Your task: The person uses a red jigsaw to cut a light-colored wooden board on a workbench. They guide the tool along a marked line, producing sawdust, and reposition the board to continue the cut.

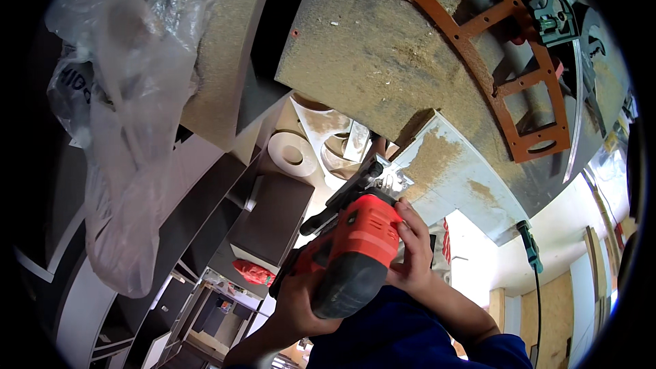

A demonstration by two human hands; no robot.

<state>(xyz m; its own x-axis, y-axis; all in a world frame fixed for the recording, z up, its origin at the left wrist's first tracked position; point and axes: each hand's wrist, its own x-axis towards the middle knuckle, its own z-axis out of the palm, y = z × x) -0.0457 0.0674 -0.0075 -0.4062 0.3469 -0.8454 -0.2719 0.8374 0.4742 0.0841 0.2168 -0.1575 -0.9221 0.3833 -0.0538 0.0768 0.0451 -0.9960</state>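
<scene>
A red and black jigsaw (365, 232) is held in front of my body, its metal front end by the left edge of a white board (495, 212). My left hand (298, 304) is wrapped round the rear of the tool, its fingers partly hidden behind the body. My right hand (415, 253) grips the jigsaw's right side, with fingertips on the red housing. Sawdust lies on the white board. The blade is hidden, so whether it touches the board I cannot tell.
Beyond lies a dusty grey worktop (355, 48) bearing an orange curved frame (502, 96) with openings and a green clamp-like tool (553, 17). A green-handled tool (528, 246) sits at the board's right corner. A clear plastic bag (130, 164) hangs left; a pale roll (304, 164) lies below.
</scene>
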